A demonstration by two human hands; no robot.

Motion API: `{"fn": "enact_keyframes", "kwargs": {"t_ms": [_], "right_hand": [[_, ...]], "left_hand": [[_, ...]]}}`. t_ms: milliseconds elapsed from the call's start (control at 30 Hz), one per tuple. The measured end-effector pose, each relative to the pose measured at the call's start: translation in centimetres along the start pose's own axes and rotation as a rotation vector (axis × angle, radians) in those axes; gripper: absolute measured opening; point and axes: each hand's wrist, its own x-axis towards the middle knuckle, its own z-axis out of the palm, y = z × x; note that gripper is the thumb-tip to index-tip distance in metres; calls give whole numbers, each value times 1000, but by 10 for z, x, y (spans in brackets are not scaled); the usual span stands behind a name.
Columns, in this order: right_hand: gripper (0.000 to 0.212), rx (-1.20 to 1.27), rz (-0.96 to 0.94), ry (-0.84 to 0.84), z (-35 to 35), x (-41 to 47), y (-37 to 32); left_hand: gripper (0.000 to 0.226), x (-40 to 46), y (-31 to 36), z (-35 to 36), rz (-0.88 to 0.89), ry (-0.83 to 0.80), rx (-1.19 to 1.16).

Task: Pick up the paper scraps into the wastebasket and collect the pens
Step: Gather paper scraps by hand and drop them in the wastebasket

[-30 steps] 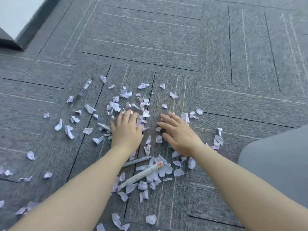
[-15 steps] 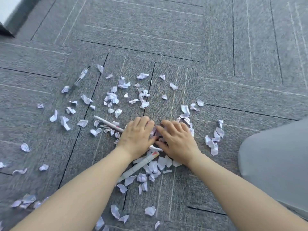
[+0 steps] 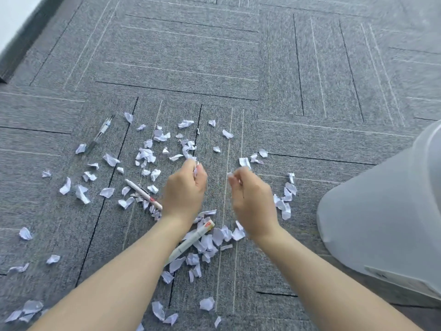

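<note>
1. My left hand [image 3: 185,189] is lifted off the carpet [image 3: 181,56], its fingers curled together around a bunch of paper scraps; white bits poke out at the fingertips [image 3: 194,167].
2. My right hand [image 3: 253,199] is raised beside it, well clear of the left, fingers curled in on themselves. A sliver of white shows at the knuckles, but I cannot tell how much paper is inside (the view is blurred there).
3. Loose paper scraps [image 3: 148,155] still litter the carpet ahead of and to the left of my left fingers, with another small cluster [image 3: 285,199] just right of my right hand.
4. A thicker drift of scraps [image 3: 207,244] lies below and between my wrists, near my forearms.
5. A white pen with a red-marked end [image 3: 191,242] lies slanted in that drift, partly under my left wrist.
6. A second white pen [image 3: 143,193] lies on the carpet just left of my left hand, angled, its near end close to my wrist.
7. A third pen, clear-bodied [image 3: 100,134], lies far to the left of my fingers, at the outer edge of the scraps.
8. The pale translucent wastebasket [image 3: 381,223] stands on the carpet to the right of my right hand, apart from it, cut off by the frame edge.
</note>
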Motion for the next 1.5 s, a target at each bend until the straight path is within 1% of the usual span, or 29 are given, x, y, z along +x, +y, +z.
{"fn": "enact_keyframes", "kwargs": {"t_ms": [67, 133, 200, 233, 267, 333, 367, 433, 500, 567, 600, 633, 667, 700, 767, 800, 867, 933, 967, 1033, 1067, 1133, 1200, 1267, 1333, 1400, 1500], "right_hand": [[20, 121, -7, 141, -40, 13, -38], [20, 182, -35, 275, -90, 20, -70], [20, 196, -45, 387, -143, 20, -83], [21, 182, -35, 431, -169, 18, -82], [21, 159, -1, 461, -192, 13, -75], [23, 104, 131, 496, -232, -1, -52], [24, 70, 219, 506, -247, -10, -38], [28, -11, 399, 511, -272, -30, -8], [39, -34, 554, 464, -289, -49, 15], [54, 16, 692, 375, -301, -64, 28], [55, 15, 740, 359, -305, -70, 30], [52, -9, 752, 388, -309, -74, 30], [46, -42, 718, 468, -312, -76, 29], [39, -41, 643, 561, -312, -77, 26], [30, 78, 427, 700, -304, -73, 4], [28, 162, 325, 723, -296, -70, -7], [25, 302, 165, 664, -270, -61, -30], [23, 366, 66, 526, -231, -51, -44], [22, 354, 35, 466, -208, -47, -45], [19, 291, 17, 371, -159, -41, -36], [19, 253, 20, 320, -136, -40, -28], [24, 153, 7, 195, -96, -40, -10], [36, -5, -4, 51, -62, -39, 18], [47, -224, 59, -79, -38, -35, 51], [53, -405, 161, -176, -27, -24, 82], [57, -477, 191, -260, -19, -14, 104], [65, -429, 96, -327, -12, -14, 110]], "left_hand": [[31, 9, 52, -8, 44, 103, -133], [34, 19, 110, -17, 119, 135, -345], [36, 25, 167, -21, 201, 102, -531], [37, 26, 194, -20, 248, 76, -582], [38, 24, 219, -18, 288, 35, -616], [39, 16, 264, -9, 337, -82, -658], [38, 10, 283, -2, 355, -148, -653], [34, -3, 314, 17, 388, -286, -572], [32, -13, 334, 38, 422, -423, -401], [26, -22, 343, 55, 447, -568, -176], [25, -26, 345, 60, 450, -626, -98], [30, -29, 345, 63, 466, -652, -62], [35, -32, 344, 63, 501, -647, -96], [37, -34, 341, 60, 545, -600, -211], [38, -35, 330, 47, 548, -430, -504], [35, -33, 319, 40, 510, -342, -617], [31, -25, 287, 28, 427, -174, -721], [30, -19, 241, 23, 316, -46, -675], [30, -18, 212, 24, 239, -19, -610], [29, -33, 147, 31, 97, -27, -424], [27, -49, 115, 34, 61, -69, -343], [21, -90, 66, 38, 41, -175, -252], [18, -128, 34, 42, 48, -210, -182], [29, -151, 11, 43, -5, -198, -129], [38, -158, -6, 43, -84, -208, -90], [44, -158, -23, 42, -70, -243, 6], [52, -144, -43, 36, -8, -256, 89]]}}
